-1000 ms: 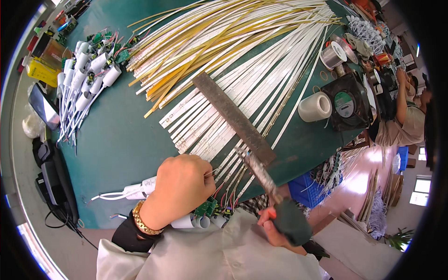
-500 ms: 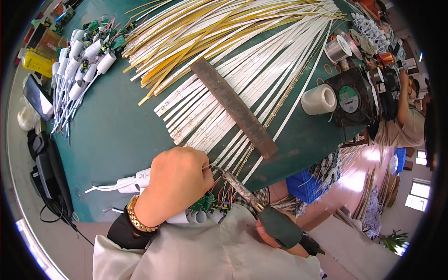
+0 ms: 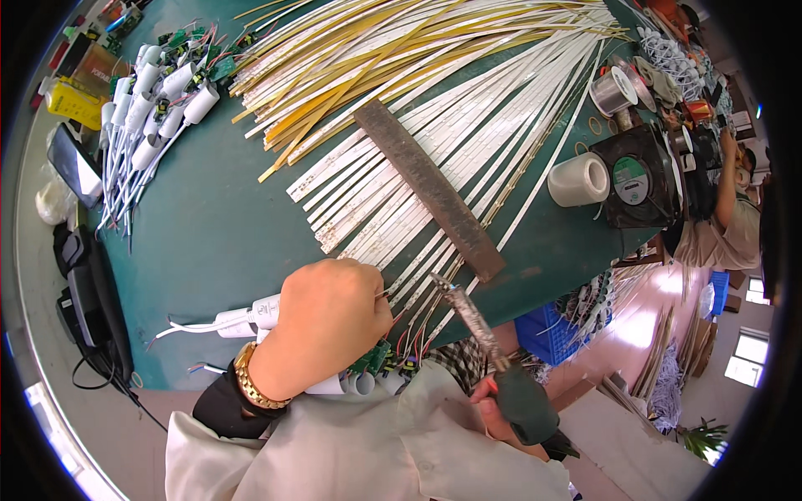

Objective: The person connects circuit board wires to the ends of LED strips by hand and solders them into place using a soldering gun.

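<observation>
My left hand [image 3: 332, 313], a gold watch on its wrist, is closed in a pinch on a thin wire at the near ends of the white LED strips [image 3: 368, 244]. My right hand [image 3: 493, 411] grips a soldering iron [image 3: 528, 407] by its dark green handle; the tip points up and left, just above the strips, apart from my left fingers. A rusty metal bar [image 3: 428, 190] lies across the strips. Under and beside my left hand are white cylindrical housings [image 3: 266, 311] with white cables, and a green circuit board [image 3: 368, 361] with red wires, partly hidden.
More housings with cables [image 3: 138, 113] lie at the far left, near a yellow bottle [image 3: 75, 102] and a phone [image 3: 73, 163]. To the right are a solder spool [image 3: 614, 90], a white roll [image 3: 578, 179], a black fan [image 3: 639, 177] and a blue crate [image 3: 547, 330]. Another person [image 3: 725, 221] sits beyond.
The soldering iron has drawn away from my left fingertips, its tip now higher and to the right. My left hand keeps its pinch. The whole view has shifted slightly.
</observation>
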The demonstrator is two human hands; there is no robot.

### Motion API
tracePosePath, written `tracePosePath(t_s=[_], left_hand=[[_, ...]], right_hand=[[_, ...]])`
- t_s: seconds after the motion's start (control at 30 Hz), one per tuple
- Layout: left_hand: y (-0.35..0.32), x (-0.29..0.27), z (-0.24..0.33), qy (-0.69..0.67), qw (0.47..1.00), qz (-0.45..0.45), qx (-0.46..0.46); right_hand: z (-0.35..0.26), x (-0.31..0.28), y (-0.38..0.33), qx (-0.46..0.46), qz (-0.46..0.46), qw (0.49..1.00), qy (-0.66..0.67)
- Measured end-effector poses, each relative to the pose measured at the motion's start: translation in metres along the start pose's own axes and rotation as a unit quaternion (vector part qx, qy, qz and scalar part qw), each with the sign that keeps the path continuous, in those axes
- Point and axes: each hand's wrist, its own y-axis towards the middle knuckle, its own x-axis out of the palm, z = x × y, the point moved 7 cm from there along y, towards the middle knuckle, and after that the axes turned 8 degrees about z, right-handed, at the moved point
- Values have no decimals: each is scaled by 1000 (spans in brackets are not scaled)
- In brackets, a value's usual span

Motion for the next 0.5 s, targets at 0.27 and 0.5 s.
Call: tracePosePath(t_s=[0.27,0.5], left_hand=[[-2,0,0,12,1000,8,8],[-3,1,-1,1,1000,31,6]], right_hand=[[-21,-2,7,-130,-27,990,50],[-15,1,5,-145,-73,985,-58]])
